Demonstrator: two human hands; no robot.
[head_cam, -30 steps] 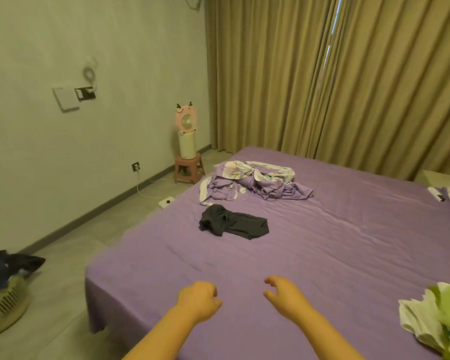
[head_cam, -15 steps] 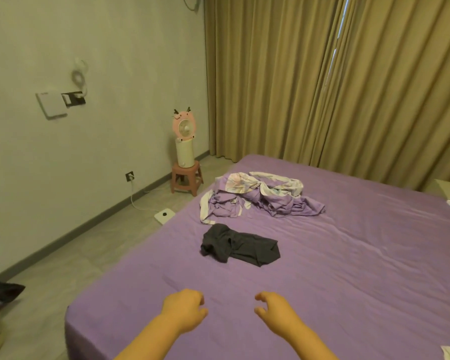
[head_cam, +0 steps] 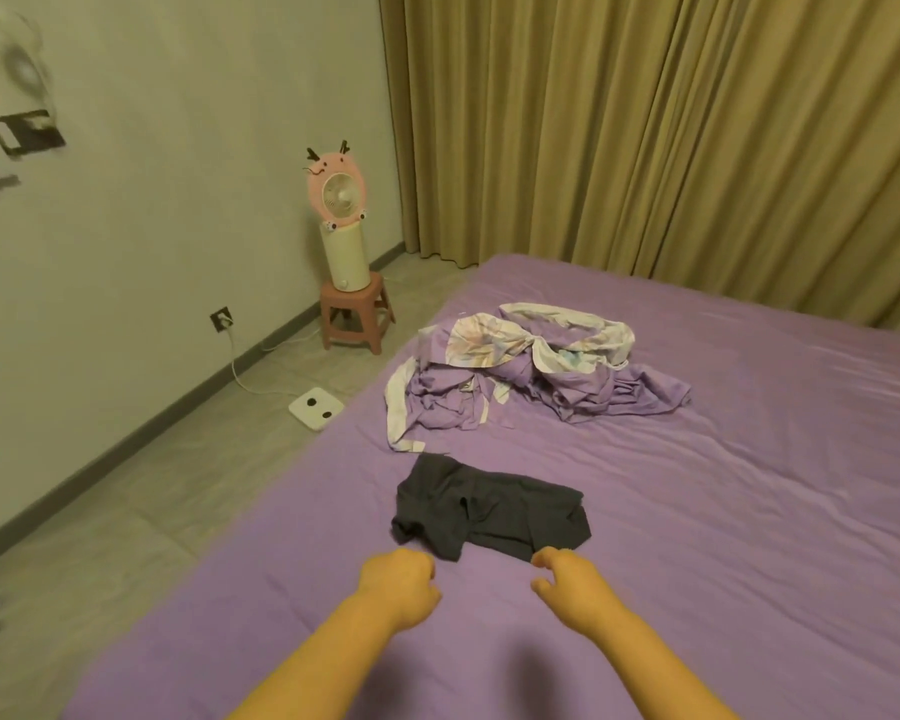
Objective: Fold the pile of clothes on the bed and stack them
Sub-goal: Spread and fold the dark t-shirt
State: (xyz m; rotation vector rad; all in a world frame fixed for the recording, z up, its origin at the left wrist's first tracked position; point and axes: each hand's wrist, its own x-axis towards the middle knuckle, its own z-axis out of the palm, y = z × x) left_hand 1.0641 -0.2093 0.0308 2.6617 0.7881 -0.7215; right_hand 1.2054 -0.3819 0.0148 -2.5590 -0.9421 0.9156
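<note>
Two bare forearms are extended forward from the lower edge of the view over a bed (head_cam: 723, 511) covered by a purple sheet. The left hand (head_cam: 397, 579) is seen from the back, its fingers curled loosely under toward the palm; nothing is held in it. The right hand (head_cam: 567, 576) is turned slightly inward, with the fingers bent and the thumb held apart from them, so that an open gap is left between thumb and fingertips; nothing is gripped. The two hands are kept apart, side by side, at about the same reach.

A dark grey garment (head_cam: 489, 509) lies crumpled on the sheet just beyond both hands. Its near edge is just beside the fingertips of the right hand; whether contact is made cannot be told. The knuckles of the left hand lie just short of its near left corner.

Farther ahead of the hands, well beyond the dark garment, a rumpled pile of purple and white printed clothes (head_cam: 531, 376) rests on the bed.

Ahead and to the left of the left hand, a pink fan (head_cam: 338, 192) on a cream base is set on a pink stool (head_cam: 355, 317) on the floor, and a white scale (head_cam: 315, 402) lies beside the bed. Beige curtains (head_cam: 645, 122) hang behind the bed.
</note>
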